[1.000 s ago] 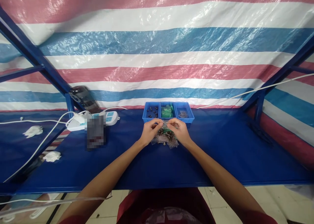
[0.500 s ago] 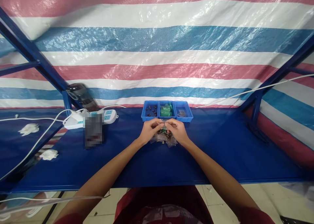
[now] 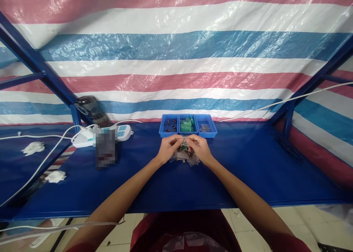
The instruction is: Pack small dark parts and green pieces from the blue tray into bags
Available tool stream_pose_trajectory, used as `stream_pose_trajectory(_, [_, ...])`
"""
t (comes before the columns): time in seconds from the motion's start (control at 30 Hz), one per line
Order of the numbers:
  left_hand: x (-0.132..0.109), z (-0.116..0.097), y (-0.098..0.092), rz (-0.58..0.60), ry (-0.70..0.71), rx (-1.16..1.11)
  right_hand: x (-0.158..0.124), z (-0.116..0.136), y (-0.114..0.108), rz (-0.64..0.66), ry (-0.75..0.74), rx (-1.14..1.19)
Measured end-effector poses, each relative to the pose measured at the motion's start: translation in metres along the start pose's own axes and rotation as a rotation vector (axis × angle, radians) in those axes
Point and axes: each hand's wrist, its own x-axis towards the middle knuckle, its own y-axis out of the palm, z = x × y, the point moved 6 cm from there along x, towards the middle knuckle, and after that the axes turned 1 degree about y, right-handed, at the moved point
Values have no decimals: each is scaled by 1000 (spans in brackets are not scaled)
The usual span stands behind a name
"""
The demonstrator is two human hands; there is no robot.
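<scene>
Head view: at the center of the frame, a worker's left hand (image 3: 167, 148) and right hand (image 3: 200, 148), fingertips close together, pinch a small clear bag (image 3: 184, 137) just below a row of three blue trays (image 3: 209, 135). Directly under the hands, a heap of packets (image 3: 180, 155) with dark and green contents lies on the blue table (image 3: 234, 185), a sign that a good share of the work is likely done. More appears to be left: dark parts (image 3: 172, 126) are scattered in the left tray, green packets (image 3: 187, 125) crowd the middle one, and a few flat, clear pieces (image 3: 204, 128) lie in the right. Whether the bag being gripped is filled or sealed cannot be told.
</scene>
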Motion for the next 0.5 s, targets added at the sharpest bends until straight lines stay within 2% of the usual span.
stream_pose_trajectory(0.2, [1, 2, -1, -21, -13, -65, -1, 3, -2, -27, -21, 55])
stream_pose_trajectory(0.5, [0, -2, -3, 12, 60, -105, -1, 7, -1, -3, -80, 16])
